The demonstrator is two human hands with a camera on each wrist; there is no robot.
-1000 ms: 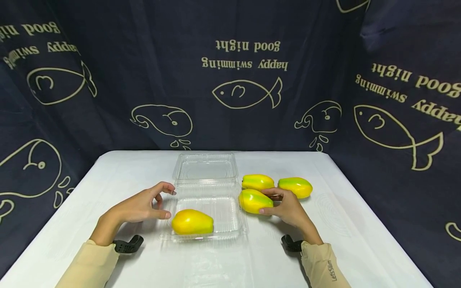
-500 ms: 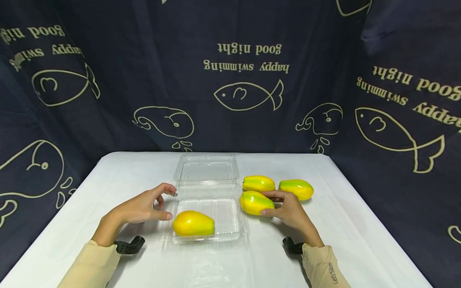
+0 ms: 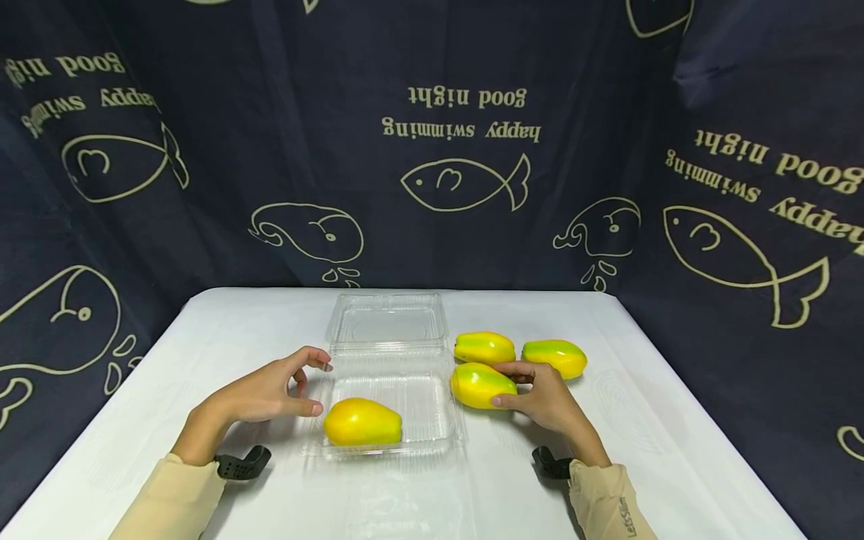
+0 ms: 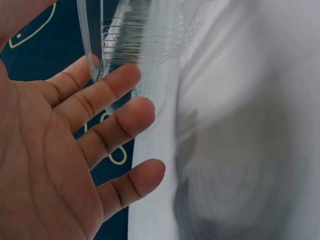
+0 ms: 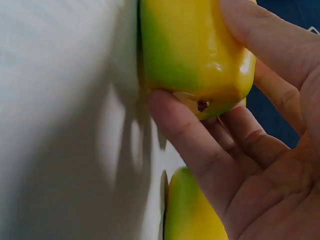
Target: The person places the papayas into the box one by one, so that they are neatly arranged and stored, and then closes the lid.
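Note:
My right hand [image 3: 540, 397] holds a yellow-green papaya [image 3: 482, 385] by its right end, thumb at the front and fingers behind. The papaya is just right of the open clear plastic clamshell box [image 3: 425, 390]. In the right wrist view, fingers curl around the papaya's end [image 5: 200, 55], where a small brown stem mark shows. Inside the box, one yellow papaya [image 3: 363, 421] lies along the front wall. At the box's left rim, my left hand [image 3: 270, 386] stays loosely bent with nothing in it. The left wrist view shows that hand's palm [image 4: 55, 150] and spread fingers close to the clear plastic.
Two more papayas lie at the right: one [image 3: 484, 347] behind the held one, another [image 3: 555, 358] farther right. The box's lid [image 3: 388, 319] lies folded back behind the base. A white cloth covers the table [image 3: 675, 450]; a dark printed curtain [image 3: 459, 247] surrounds its back and sides.
The head view has tilted up a little, so everything sits slightly lower. My right hand and its papaya have shifted very slightly right; the left hand stays in place.

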